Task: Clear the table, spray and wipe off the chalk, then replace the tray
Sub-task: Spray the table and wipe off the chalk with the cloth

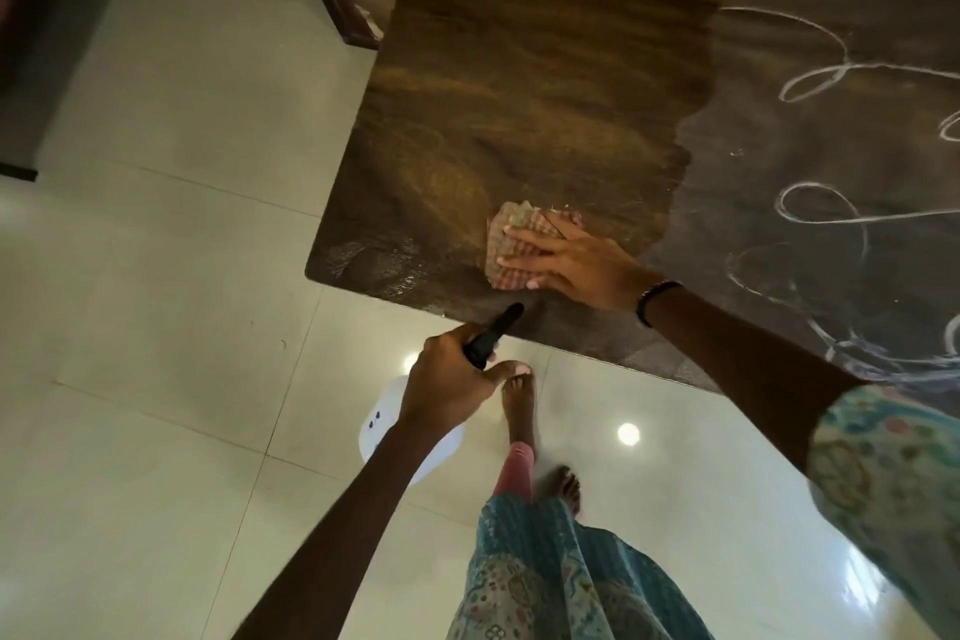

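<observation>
Wooden table (519,68), one checked cloth (506,244) under flat right hand (571,270), one spray bottle (415,431) in left hand's (452,379) grip.

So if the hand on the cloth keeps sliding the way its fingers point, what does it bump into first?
Nothing, it seems. The right hand presses the cloth flat, fingers pointing left across the wet table. That stretch looks bare to the table's left edge.

The spray bottle (415,437) is mostly hidden behind the left arm; chalk loops (841,218) run off-frame.
</observation>
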Available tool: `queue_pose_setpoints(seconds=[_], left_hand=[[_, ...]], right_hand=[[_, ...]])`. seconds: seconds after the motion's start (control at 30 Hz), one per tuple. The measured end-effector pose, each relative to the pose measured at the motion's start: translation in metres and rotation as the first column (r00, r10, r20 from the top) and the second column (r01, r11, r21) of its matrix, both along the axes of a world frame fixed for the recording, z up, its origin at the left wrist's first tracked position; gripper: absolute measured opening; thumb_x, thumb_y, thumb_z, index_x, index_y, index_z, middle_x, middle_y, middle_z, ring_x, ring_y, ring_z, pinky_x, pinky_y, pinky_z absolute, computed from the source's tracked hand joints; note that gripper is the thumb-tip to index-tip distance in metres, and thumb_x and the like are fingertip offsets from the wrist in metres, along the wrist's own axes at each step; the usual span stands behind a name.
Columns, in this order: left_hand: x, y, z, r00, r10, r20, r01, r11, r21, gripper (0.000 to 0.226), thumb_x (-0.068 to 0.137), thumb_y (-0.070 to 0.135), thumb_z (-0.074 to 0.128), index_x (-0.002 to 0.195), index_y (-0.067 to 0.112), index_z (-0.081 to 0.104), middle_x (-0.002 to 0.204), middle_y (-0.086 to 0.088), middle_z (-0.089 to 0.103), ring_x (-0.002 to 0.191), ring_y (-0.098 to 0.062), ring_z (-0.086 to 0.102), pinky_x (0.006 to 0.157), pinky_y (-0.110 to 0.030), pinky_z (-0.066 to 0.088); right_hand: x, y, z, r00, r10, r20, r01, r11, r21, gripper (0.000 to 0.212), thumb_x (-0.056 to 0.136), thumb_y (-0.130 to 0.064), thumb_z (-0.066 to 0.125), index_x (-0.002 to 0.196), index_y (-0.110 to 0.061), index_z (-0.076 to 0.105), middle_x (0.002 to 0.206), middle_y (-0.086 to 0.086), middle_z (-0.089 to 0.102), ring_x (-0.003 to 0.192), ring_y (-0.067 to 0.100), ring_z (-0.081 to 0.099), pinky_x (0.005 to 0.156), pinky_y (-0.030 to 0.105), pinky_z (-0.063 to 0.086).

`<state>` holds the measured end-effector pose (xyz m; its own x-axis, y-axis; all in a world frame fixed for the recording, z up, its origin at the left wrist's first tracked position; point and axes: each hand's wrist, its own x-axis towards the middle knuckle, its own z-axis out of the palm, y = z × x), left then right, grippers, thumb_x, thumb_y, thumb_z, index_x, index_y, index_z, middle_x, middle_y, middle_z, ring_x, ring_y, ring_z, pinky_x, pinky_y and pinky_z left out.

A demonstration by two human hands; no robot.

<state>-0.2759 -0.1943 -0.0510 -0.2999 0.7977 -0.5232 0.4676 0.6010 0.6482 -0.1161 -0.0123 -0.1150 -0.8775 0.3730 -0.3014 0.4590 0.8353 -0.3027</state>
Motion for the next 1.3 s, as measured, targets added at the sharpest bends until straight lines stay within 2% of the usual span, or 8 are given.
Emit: queue_pose_setpoints(seconds=[0.17, 0.47, 0.6, 0.7, 0.9, 1.07, 1.23, 1.3], left_hand=[[0.011, -0.009, -0.005, 0.993, -0.071, -0.099, 0.067, 0.997, -0.043, 0.045, 0.066, 0.051, 0.079, 0.077, 0.013, 0.056, 0.072, 0.001, 0.067, 0.065, -0.019, 0.06, 0.062, -0.029, 0.047], [0.002, -0.013, -0.011, 0.99, -0.102, -0.1, 0.1, 0.995, -0.028, 0.042, 0.066, 0.049, 0.079, 0.077, 0.016, 0.055, 0.07, 0.002, 0.065, 0.064, -0.016, 0.058, 0.06, -0.023, 0.04], [-0.005, -0.012, -0.007, 0.977, -0.063, -0.202, 0.06, 0.998, -0.018, 0.039, 0.074, 0.047, 0.074, 0.074, 0.017, 0.049, 0.058, 0.009, 0.05, 0.056, -0.011, 0.046, 0.052, -0.018, 0.03], [-0.01, -0.011, -0.012, 0.988, -0.029, -0.155, 0.032, 0.999, 0.016, 0.039, 0.071, 0.047, 0.075, 0.075, 0.014, 0.055, 0.063, 0.0, 0.061, 0.059, -0.016, 0.053, 0.06, -0.024, 0.038], [-0.014, -0.009, -0.014, 0.992, 0.106, -0.062, -0.1, 0.991, 0.093, 0.036, 0.066, 0.044, 0.08, 0.075, 0.014, 0.062, 0.063, 0.003, 0.064, 0.053, -0.012, 0.056, 0.059, -0.022, 0.043], [-0.01, -0.009, -0.015, 0.997, 0.032, -0.072, -0.024, 0.993, 0.114, 0.041, 0.065, 0.052, 0.076, 0.077, 0.014, 0.063, 0.065, 0.002, 0.066, 0.059, -0.017, 0.062, 0.061, -0.027, 0.049], [-0.009, 0.0, -0.015, 0.998, 0.059, -0.014, -0.056, 0.99, 0.128, 0.04, 0.068, 0.046, 0.077, 0.088, 0.012, 0.068, 0.067, 0.007, 0.064, 0.057, -0.007, 0.057, 0.064, -0.021, 0.044], [-0.007, 0.002, -0.015, 0.999, 0.046, -0.014, -0.044, 0.991, 0.129, 0.039, 0.068, 0.045, 0.077, 0.085, 0.012, 0.067, 0.066, 0.007, 0.063, 0.057, -0.008, 0.057, 0.065, -0.023, 0.044]], right_hand=[[0.042, 0.009, 0.0, 0.984, -0.173, 0.03, 0.173, 0.985, 0.017, 0.051, 0.094, -0.052, 0.017, 0.143, -0.042, 0.029, 0.157, -0.004, 0.021, 0.14, 0.044, 0.02, 0.096, 0.062, 0.043], [0.038, 0.004, 0.008, 0.978, -0.199, 0.054, 0.2, 0.98, -0.003, 0.054, 0.093, -0.052, 0.018, 0.142, -0.036, 0.035, 0.156, 0.002, 0.024, 0.137, 0.048, 0.024, 0.103, 0.062, 0.036], [0.031, -0.001, 0.012, 0.968, -0.248, 0.043, 0.249, 0.969, -0.003, 0.056, 0.092, -0.053, 0.017, 0.141, -0.035, 0.039, 0.155, 0.003, 0.026, 0.138, 0.047, 0.023, 0.103, 0.063, 0.036], [0.009, -0.018, 0.014, 0.951, -0.31, -0.006, 0.31, 0.951, 0.009, 0.054, 0.093, -0.051, 0.02, 0.14, -0.033, 0.042, 0.155, 0.002, 0.026, 0.138, 0.047, 0.022, 0.101, 0.063, 0.038], [-0.019, -0.063, 0.007, 0.989, -0.115, -0.089, 0.123, 0.989, 0.086, 0.039, 0.089, -0.03, 0.06, 0.127, -0.034, 0.057, 0.15, 0.002, 0.038, 0.136, 0.042, 0.032, 0.086, 0.052, 0.054], [0.043, -0.07, 0.0, 0.993, 0.114, -0.035, -0.107, 0.98, 0.169, 0.073, 0.075, -0.018, 0.077, 0.138, -0.035, 0.044, 0.15, 0.003, 0.038, 0.134, 0.039, 0.037, 0.094, 0.049, 0.051], [0.046, -0.04, 0.004, 0.966, -0.258, -0.02, 0.259, 0.964, 0.063, 0.047, 0.098, -0.047, 0.023, 0.144, -0.039, 0.029, 0.157, -0.001, 0.022, 0.141, 0.04, 0.021, 0.1, 0.059, 0.042], [0.021, -0.041, 0.006, 0.935, -0.353, -0.026, 0.354, 0.934, 0.046, 0.045, 0.099, -0.045, 0.027, 0.143, -0.039, 0.034, 0.157, -0.003, 0.021, 0.142, 0.04, 0.017, 0.101, 0.06, 0.04]])
